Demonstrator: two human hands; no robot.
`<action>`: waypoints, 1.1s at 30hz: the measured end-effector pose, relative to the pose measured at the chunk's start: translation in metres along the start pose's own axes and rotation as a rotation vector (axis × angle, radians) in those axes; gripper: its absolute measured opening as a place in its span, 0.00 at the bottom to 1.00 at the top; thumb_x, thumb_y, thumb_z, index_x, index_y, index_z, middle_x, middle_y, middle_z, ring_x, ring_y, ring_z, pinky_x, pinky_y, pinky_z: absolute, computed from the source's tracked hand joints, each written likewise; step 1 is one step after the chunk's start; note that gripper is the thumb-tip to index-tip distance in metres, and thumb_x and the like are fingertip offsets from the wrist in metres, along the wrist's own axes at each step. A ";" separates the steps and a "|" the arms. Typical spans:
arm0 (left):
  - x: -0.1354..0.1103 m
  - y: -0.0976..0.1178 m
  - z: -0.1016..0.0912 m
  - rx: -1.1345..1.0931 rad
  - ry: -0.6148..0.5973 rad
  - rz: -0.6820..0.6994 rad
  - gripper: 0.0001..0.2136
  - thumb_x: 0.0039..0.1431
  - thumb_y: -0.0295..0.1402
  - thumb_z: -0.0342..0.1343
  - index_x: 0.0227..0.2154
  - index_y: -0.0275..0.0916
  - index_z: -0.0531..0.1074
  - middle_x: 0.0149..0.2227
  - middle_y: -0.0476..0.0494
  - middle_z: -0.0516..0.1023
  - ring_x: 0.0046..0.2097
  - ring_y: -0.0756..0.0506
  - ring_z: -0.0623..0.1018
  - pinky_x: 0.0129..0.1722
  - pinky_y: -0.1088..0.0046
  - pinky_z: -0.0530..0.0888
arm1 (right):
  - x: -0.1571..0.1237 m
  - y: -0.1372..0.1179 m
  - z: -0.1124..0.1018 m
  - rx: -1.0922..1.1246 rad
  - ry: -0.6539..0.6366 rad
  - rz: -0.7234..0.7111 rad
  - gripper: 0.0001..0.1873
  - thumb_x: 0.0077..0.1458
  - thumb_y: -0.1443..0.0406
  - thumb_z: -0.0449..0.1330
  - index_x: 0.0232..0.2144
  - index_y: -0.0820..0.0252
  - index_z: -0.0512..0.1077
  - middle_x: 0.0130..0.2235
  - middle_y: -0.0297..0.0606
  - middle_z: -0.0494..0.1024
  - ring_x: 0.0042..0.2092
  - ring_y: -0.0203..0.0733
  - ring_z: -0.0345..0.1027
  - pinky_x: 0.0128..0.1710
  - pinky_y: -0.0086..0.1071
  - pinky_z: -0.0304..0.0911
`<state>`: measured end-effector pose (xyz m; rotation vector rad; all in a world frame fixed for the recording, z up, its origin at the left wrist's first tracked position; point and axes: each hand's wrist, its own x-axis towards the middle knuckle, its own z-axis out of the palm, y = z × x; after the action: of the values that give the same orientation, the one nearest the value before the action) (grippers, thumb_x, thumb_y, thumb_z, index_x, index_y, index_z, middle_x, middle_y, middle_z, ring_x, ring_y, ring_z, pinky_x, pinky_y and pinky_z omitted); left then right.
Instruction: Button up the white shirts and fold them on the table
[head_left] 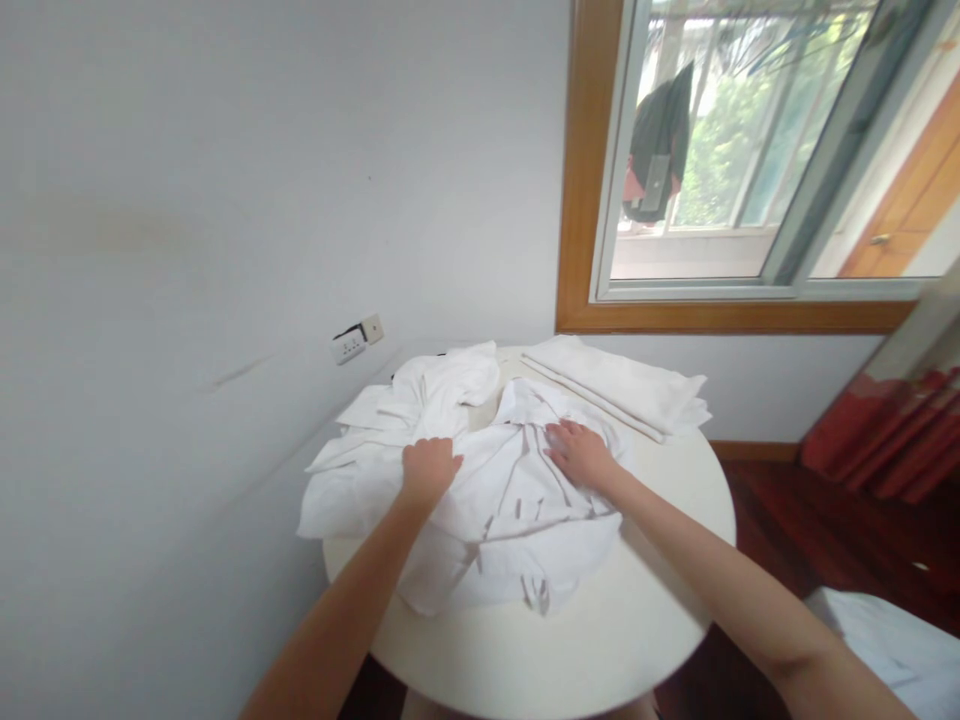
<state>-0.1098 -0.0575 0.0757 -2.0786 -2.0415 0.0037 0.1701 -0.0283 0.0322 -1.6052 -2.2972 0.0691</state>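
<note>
A crumpled white garment (517, 480) with loose folds is spread over a round white table (660, 600). My left hand (431, 467) rests on its left part, fingers curled down and closed on the fabric. My right hand (577, 457) lies on the upper right of the garment, palm down with fingers apart. Beyond my left hand is a bunched heap of white cloth (442, 390); where it ends and the garment begins is hard to make out. At the back right of the table lies a folded white cloth (615, 382), apart from my right hand.
A white wall (187, 250) runs close along the table's left and back, with a power socket (349, 346) on it. A wood-framed window (574, 200) is at the back right. A red and cream curtain (885, 430) hangs at right. Some white fabric (900, 640) sits at lower right.
</note>
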 end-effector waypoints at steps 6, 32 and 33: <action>-0.020 0.018 -0.016 -0.169 0.004 0.272 0.11 0.63 0.36 0.43 0.39 0.39 0.69 0.38 0.40 0.77 0.44 0.42 0.75 0.42 0.68 0.67 | -0.005 0.023 0.023 -0.005 -0.051 0.051 0.24 0.64 0.60 0.44 0.59 0.57 0.61 0.63 0.49 0.59 0.64 0.56 0.48 0.59 0.56 0.45; 0.018 0.064 0.023 -0.835 -0.290 0.032 0.20 0.60 0.50 0.45 0.33 0.36 0.69 0.27 0.44 0.76 0.22 0.51 0.75 0.21 0.78 0.68 | 0.005 0.043 0.018 0.298 -0.024 -0.102 0.14 0.59 0.61 0.51 0.41 0.55 0.74 0.48 0.40 0.76 0.53 0.45 0.65 0.59 0.48 0.48; 0.025 0.064 0.028 -0.842 -0.311 -0.013 0.20 0.59 0.51 0.46 0.34 0.36 0.68 0.27 0.44 0.76 0.22 0.50 0.76 0.21 0.78 0.69 | 0.005 0.042 0.017 0.315 -0.013 -0.109 0.15 0.60 0.61 0.49 0.38 0.56 0.75 0.44 0.39 0.78 0.49 0.44 0.68 0.57 0.46 0.51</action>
<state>-0.0507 -0.0284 0.0417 -2.6526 -2.5324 -0.6888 0.2016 -0.0062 0.0074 -1.3232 -2.2443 0.3948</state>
